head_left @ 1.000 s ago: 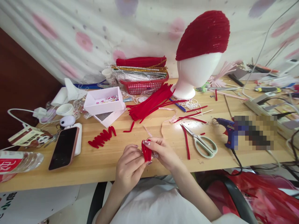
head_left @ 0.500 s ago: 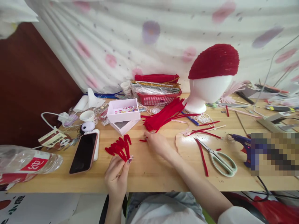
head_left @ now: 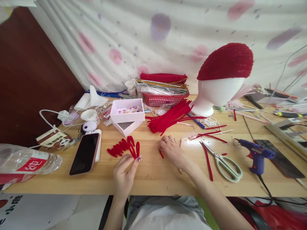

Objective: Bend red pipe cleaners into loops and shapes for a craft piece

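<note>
My left hand (head_left: 124, 174) pinches red pipe cleaner loops (head_left: 131, 150) between thumb and fingertips, just above the wood table. A row of similar red loops (head_left: 116, 149) lies beside it on the left. My right hand (head_left: 173, 152), a ring on one finger, is closed low over the table with its palm down. A short red pipe cleaner piece (head_left: 161, 153) sticks out at its fingertips; part of it is hidden. Behind that hand lies a thick bundle of red pipe cleaners (head_left: 169, 118). Scissors (head_left: 226, 163) with pale green handles rest to the right.
A glue gun (head_left: 257, 153) and a dark phone lie at right. A white mannequin head (head_left: 213, 92) wears a red cap. Left are a phone (head_left: 85, 153), a paper cup (head_left: 89, 115) and a water bottle (head_left: 35, 161). White boxes (head_left: 127, 116) and a red basket (head_left: 165, 99) stand behind.
My right hand has moved right and toward me from the bundle's near end, with the short red piece at its fingertips. My left hand has shifted slightly right with its loops.
</note>
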Motion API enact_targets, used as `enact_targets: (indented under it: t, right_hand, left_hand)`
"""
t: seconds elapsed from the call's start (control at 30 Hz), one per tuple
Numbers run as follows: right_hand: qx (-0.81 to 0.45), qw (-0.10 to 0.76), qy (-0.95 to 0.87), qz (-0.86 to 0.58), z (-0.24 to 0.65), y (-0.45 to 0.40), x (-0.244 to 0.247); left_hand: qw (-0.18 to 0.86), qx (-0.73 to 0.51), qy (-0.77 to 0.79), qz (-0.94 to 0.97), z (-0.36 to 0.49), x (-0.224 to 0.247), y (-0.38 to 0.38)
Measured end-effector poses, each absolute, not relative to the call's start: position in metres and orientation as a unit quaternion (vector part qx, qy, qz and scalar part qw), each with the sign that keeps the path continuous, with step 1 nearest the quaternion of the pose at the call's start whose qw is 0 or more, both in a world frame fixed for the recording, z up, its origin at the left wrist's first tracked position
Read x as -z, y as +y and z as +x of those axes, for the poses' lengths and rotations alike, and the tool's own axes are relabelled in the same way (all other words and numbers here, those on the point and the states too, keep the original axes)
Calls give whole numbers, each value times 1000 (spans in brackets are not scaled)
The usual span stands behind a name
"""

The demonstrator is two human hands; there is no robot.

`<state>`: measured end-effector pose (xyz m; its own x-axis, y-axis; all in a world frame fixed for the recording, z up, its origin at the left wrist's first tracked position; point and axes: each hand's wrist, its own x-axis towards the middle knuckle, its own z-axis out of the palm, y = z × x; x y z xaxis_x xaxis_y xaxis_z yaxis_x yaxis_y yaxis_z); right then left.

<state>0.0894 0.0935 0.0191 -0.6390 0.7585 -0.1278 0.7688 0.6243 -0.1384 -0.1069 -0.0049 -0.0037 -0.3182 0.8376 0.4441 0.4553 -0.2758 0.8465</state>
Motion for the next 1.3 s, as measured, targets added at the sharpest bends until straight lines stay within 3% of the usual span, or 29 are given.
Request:
enact_targets:
  t: [0.27,0.53,0.83,1.13,1.3]
  right_hand:
    - [120,26,907,403,116,86,-25]
    - [113,-41,907,405,133,99,-24]
    - [185,-428,842,272,132,84,-36]
    - [77,-583,767,256,132,64,-28]
    - [73,-603,757,241,134,56,-26]
  left_hand:
    - [217,-548,568,574,-94,-1,-2]
    - [249,-556,576,546,-81,4,0]
    - [323,-559,535,545,-51,-3,-2]
    - [420,-547,503,521,-25,-16,-4]
    - [415,-556,485,532,-19,-13,-6]
